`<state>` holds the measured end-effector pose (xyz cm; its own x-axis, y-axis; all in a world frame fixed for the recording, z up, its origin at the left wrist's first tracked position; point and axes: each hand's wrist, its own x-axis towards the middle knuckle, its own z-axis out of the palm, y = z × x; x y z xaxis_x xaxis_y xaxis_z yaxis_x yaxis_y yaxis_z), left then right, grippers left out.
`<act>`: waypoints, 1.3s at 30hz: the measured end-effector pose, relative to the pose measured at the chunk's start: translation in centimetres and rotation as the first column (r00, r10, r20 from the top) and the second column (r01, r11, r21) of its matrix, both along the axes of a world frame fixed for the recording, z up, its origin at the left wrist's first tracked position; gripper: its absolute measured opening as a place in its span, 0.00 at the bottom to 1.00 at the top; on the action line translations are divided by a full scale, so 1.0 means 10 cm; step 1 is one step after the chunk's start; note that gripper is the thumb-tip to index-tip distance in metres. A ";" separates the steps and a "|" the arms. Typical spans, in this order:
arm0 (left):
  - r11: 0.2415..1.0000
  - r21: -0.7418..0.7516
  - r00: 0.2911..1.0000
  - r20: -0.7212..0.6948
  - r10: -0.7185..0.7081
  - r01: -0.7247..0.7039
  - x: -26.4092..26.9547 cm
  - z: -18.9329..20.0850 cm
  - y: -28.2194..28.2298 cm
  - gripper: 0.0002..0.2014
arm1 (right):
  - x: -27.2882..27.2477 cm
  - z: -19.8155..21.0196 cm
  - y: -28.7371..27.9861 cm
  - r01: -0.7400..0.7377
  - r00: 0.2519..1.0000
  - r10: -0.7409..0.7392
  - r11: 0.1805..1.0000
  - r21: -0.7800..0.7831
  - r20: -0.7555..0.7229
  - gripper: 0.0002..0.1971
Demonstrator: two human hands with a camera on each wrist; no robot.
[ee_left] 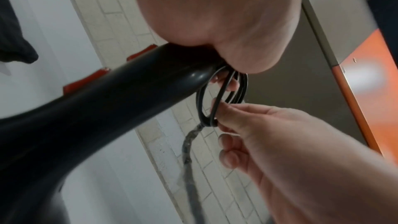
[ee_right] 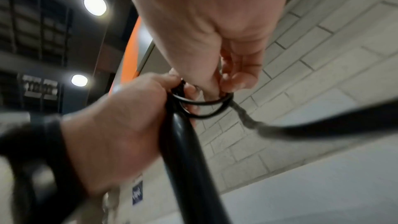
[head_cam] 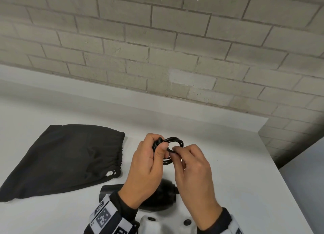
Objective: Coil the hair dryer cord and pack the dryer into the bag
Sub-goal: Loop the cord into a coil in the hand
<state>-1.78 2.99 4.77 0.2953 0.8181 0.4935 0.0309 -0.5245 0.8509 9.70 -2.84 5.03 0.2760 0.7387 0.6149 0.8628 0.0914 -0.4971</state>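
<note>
The black hair dryer (head_cam: 157,195) sits low between my wrists, its handle (ee_left: 107,108) rising into my left hand (head_cam: 158,146). That hand grips the handle end together with several small loops of the black cord (head_cam: 175,139). My right hand (head_cam: 175,150) pinches one loop of the cord (ee_left: 215,108) between thumb and forefinger. The loops (ee_right: 204,103) hang just under both sets of fingers. A blurred length of cord (ee_right: 301,129) trails off to the right. The black drawstring bag (head_cam: 66,160) lies flat on the white table (head_cam: 228,181), left of my hands, untouched.
A grey brick wall (head_cam: 157,49) stands behind the table. The table's right edge (head_cam: 280,163) runs close to my right arm. A white object with black buttons (head_cam: 161,223) shows at the bottom of the head view.
</note>
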 end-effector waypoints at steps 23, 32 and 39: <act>0.979 0.182 0.994 -0.045 0.100 -0.090 -0.01 -0.04 0.10 0.06 | 0.15 0.57 -0.14 -0.504 0.144 0.146 0.862 0.054 -0.979 0.09; 0.970 0.211 0.987 -0.075 0.141 -0.122 0.01 -0.06 0.16 0.08 | 0.09 0.46 -0.19 -0.527 -0.324 0.233 0.760 0.379 -0.917 0.20; 0.969 0.174 0.982 -0.043 0.184 -0.174 0.00 -0.05 0.19 0.09 | -0.09 0.15 -0.31 -0.453 0.745 0.351 0.891 -0.044 -0.567 0.21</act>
